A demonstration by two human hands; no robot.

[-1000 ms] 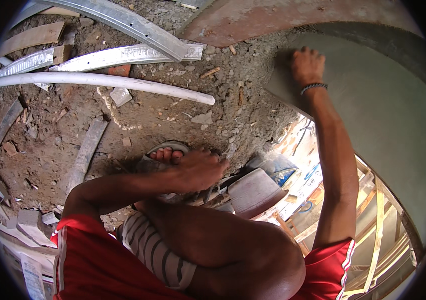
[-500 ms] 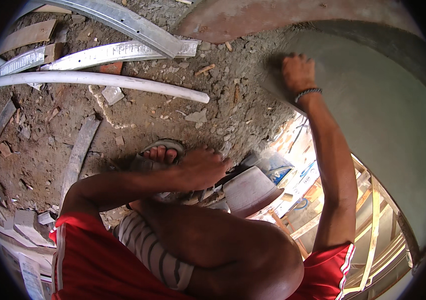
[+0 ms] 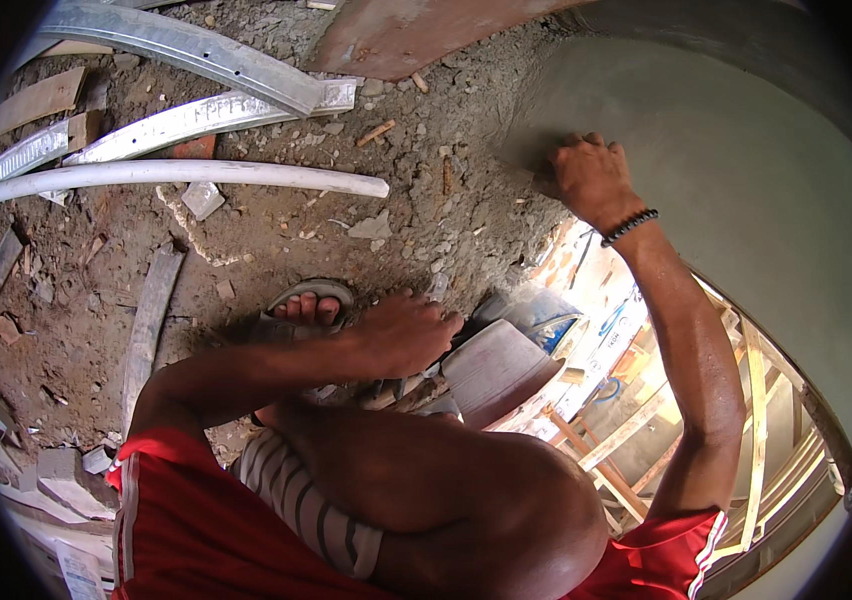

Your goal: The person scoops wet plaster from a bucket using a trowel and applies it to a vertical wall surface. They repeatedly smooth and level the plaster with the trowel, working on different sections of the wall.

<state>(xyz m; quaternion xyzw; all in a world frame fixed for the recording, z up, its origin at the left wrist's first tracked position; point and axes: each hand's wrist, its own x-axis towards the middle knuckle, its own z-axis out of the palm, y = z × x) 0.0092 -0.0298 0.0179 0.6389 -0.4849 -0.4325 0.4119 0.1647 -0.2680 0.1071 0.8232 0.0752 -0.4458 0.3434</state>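
Both grips unclear: curled right hand [image 3: 591, 180] slid edgeward across grey surface [image 3: 716, 150], shifting work there; left hand [image 3: 408, 333] hung half-curled

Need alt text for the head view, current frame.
A person's right hand, with a dark beaded bracelet at the wrist, is at the edge of smooth grey plaster; anything it grips is hidden. The left hand is near a sandalled foot; a white pipe and metal channels lie on littered ground.

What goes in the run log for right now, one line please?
left hand: curled near sandalled foot | right hand: curled at smooth grey surface | grip contents: unclear | nearby: white pipe
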